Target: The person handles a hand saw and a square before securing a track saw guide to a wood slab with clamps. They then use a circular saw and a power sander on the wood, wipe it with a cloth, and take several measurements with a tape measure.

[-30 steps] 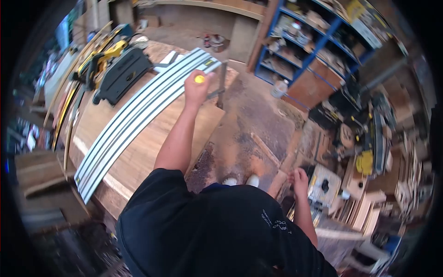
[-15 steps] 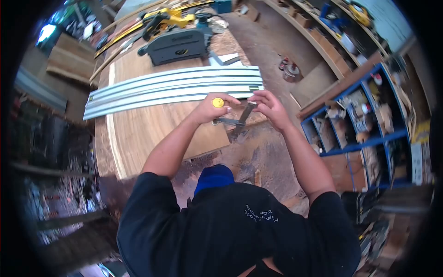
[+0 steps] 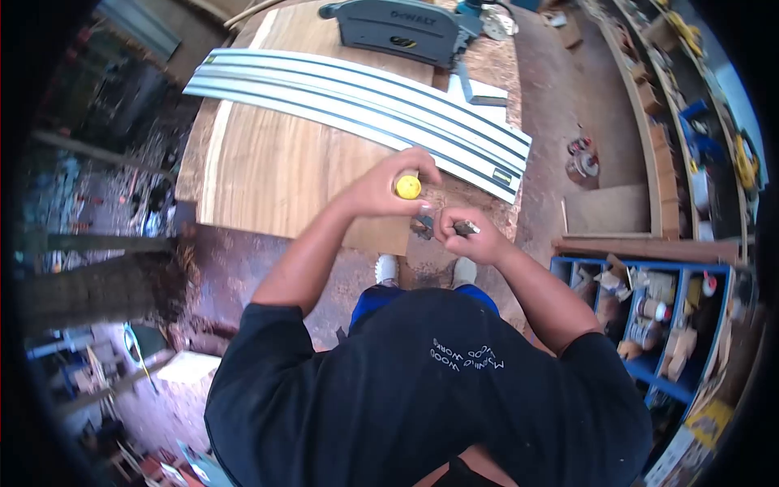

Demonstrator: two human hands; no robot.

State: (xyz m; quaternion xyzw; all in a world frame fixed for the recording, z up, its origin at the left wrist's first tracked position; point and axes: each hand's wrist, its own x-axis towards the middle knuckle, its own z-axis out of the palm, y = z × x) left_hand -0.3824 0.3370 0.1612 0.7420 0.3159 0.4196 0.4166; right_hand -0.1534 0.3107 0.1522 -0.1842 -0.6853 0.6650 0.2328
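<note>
Near the board's front edge, my left hand (image 3: 389, 185) is curled around a yellow round-ended object (image 3: 407, 187). Just right of it and slightly lower, my right hand (image 3: 480, 235) is closed on a dark metal bar (image 3: 464, 228), whose end pokes out of the fist. A dark metal piece (image 3: 422, 224) shows between the two hands; whether it joins the yellow part cannot be made out. Beyond my hands a long silver guide rail (image 3: 349, 105) lies slantwise across the wooden board (image 3: 284, 154).
A dark circular saw (image 3: 398, 31) stands behind the rail, with a metal square (image 3: 479, 99) near it. A blue compartment shelf (image 3: 682, 325) full of items is at the right. A red and silver tool (image 3: 583, 162) sits on the floor.
The view has shifted, so the bench and rail appear rotated. My right hand has gone from loose fingers at the bar's top to a fist around it, lower and closer to my left hand.
</note>
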